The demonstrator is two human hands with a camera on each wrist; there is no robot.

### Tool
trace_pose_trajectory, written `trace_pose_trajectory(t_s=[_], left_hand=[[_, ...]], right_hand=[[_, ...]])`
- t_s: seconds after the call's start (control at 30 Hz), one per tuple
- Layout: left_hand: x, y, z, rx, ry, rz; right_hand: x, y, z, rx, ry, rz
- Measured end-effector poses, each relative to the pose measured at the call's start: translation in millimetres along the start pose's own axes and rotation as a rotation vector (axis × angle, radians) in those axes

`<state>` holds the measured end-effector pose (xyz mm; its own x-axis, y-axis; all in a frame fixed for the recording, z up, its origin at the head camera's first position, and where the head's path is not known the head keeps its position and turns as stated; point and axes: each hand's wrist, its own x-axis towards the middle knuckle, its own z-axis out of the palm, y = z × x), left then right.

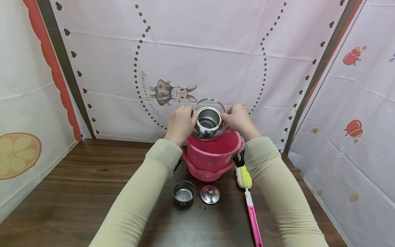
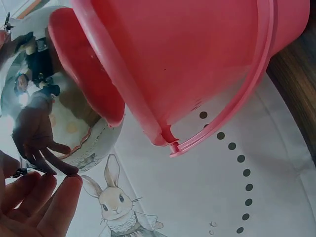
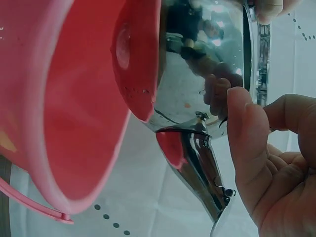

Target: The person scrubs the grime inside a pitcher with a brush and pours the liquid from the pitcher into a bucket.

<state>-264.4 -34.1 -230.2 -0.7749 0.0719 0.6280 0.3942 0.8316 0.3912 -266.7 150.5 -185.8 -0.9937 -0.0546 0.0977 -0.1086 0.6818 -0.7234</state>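
A shiny steel teapot (image 1: 208, 130) without its lid is held up over a pink bucket (image 1: 213, 154), its open mouth facing the head camera. My left hand (image 1: 182, 123) pinches the teapot at one side, where the hoop handle (image 1: 211, 100) joins the body. On the opposite side my right hand (image 1: 239, 120) grips it with thumb and fingers, close to the spout (image 3: 190, 163). In the left wrist view, the left hand's fingertips (image 2: 69, 185) are right at the handle joint. The mirror-like body (image 3: 197, 64) reflects the red bucket and the hands.
Below the bucket sits a second pink vessel (image 1: 205, 175). A steel strainer basket (image 1: 184, 193) and the lid (image 1: 210, 195) lie in front on the dark wooden table (image 1: 108, 192). To the right lies a pink-handled brush (image 1: 253, 219) with a yellow-white sponge head. Printed cloth (image 1: 197, 58) hangs behind.
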Motion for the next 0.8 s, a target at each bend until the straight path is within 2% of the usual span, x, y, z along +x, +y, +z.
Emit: trace_pose_trajectory(t_s=[0.2, 0.53, 0.8], left_hand=[[-0.8, -1.6, 2.7, -0.014, -0.014, -0.007], [-1.3, -4.6, 4.5, -0.089, -0.055, -0.087], [-5.9, -5.4, 3.6, -0.115, -0.066, -0.075]], right_hand=[[-0.5, 5.9, 3.4, -0.007, 0.034, -0.034], [-4.5, 16.7, 11.6, 0.033, 0.061, -0.122], [-6.8, 25.8, 20.0, -0.040, 0.146, -0.218]])
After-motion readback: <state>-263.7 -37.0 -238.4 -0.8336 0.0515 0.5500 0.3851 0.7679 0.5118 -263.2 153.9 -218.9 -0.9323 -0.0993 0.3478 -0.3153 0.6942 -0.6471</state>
